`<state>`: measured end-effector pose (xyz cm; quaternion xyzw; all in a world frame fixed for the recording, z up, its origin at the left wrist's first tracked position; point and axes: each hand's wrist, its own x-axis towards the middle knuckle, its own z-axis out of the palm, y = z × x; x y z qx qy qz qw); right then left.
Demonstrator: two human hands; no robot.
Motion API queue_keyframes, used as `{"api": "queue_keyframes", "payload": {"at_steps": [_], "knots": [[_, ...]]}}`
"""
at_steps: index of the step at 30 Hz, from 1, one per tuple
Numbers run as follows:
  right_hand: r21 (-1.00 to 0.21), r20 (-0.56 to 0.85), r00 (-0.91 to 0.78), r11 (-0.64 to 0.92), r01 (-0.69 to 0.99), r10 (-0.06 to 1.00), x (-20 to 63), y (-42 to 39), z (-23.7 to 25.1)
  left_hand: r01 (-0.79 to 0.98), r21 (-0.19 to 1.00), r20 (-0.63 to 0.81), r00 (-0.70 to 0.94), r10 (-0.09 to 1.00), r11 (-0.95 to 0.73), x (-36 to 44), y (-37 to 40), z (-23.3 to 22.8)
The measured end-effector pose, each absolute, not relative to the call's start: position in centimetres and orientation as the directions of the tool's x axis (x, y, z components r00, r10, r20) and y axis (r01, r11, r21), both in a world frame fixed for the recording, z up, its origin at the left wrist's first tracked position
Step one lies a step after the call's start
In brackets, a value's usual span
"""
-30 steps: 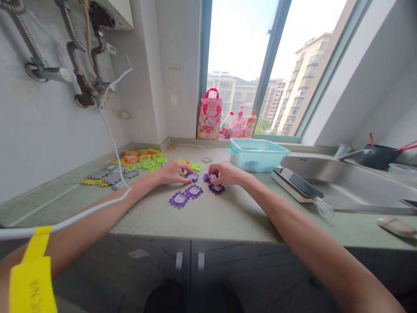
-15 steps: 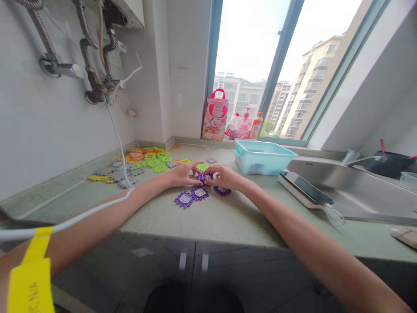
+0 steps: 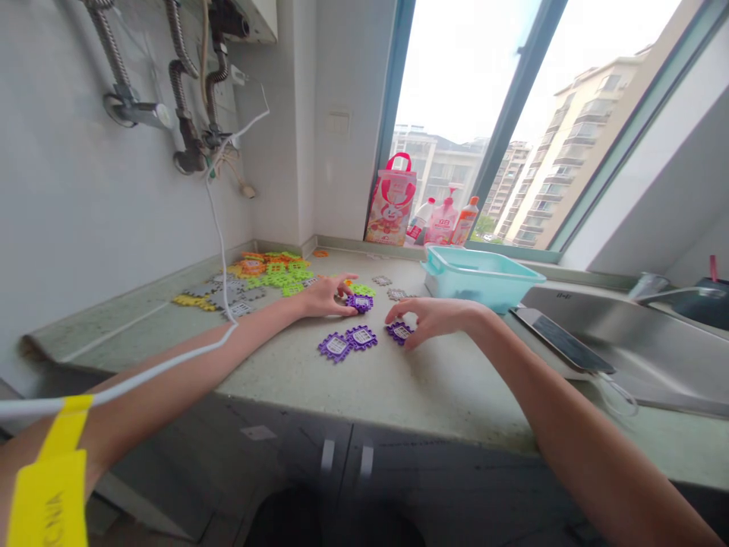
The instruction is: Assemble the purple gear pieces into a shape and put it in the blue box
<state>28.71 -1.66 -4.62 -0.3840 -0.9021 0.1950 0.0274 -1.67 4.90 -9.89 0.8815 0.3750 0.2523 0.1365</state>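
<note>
My left hand (image 3: 326,296) is at a purple square tile with notched edges and a pale grid centre (image 3: 360,303). Its thumb touches the near edge and the fingers curve behind it. My right hand (image 3: 436,317) arches over another purple tile (image 3: 399,332) lying on the counter. The right thumb and fingers are apart around that tile's edges, and a firm grip does not show. Nearer to me lie two more purple tiles, a left one (image 3: 336,346) and a right one (image 3: 361,337), edge to edge. A green tile (image 3: 363,290) lies behind the left hand's tile.
Green (image 3: 292,276), orange (image 3: 254,265) and grey (image 3: 213,289) tiles are heaped at the left back. A turquoise tub (image 3: 484,281) stands beyond my right hand, near a phone (image 3: 561,339) and the sink (image 3: 643,342). A white cable (image 3: 219,243) crosses my left forearm.
My right hand has moved right, away from the left hand's tile, to the purple tile on the right. My left hand stays at its tile. The view has shifted slightly left.
</note>
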Motion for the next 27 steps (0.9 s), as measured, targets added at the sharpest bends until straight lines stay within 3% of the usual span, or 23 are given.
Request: {"api": "queue_keyframes", "payload": {"at_steps": [6, 9, 12, 15, 18, 23, 27], "knots": [[-0.307, 0.004, -0.699, 0.666, 0.680, 0.715, 27.4, -1.9, -5.8, 0.587, 0.427, 0.345, 0.598, 0.724, -0.688, -1.1, 4.6, -10.0], [-0.278, 0.253, -0.691, 0.735, 0.618, 0.677, 26.7, -1.8, -6.0, 0.546, 0.418, 0.341, 0.647, 0.682, -0.726, -0.2, 3.9, -10.0], [-0.197, 0.569, -0.601, 0.803, 0.562, 0.561, 26.0, -1.7, -6.0, 0.505, 0.390, 0.340, 0.698, 0.631, -0.770, 0.7, 2.9, -9.9], [-0.169, 0.699, -0.511, 0.811, 0.560, 0.500, 25.5, -1.6, -6.3, 0.482, 0.399, 0.352, 0.705, 0.616, -0.780, 1.1, 2.4, -9.8], [-0.177, 0.687, -0.504, 0.793, 0.582, 0.523, 25.2, -1.3, -6.9, 0.471, 0.427, 0.361, 0.694, 0.624, -0.772, 1.1, 2.6, -10.0], [-0.199, 0.500, -0.626, 0.783, 0.590, 0.599, 25.2, -0.8, -8.1, 0.446, 0.441, 0.373, 0.698, 0.611, -0.778, 0.8, 3.1, -10.5], [-0.199, 0.432, -0.696, 0.813, 0.547, 0.574, 25.0, -0.8, -8.0, 0.438, 0.432, 0.383, 0.702, 0.600, -0.788, 0.7, 3.4, -10.7]]}}
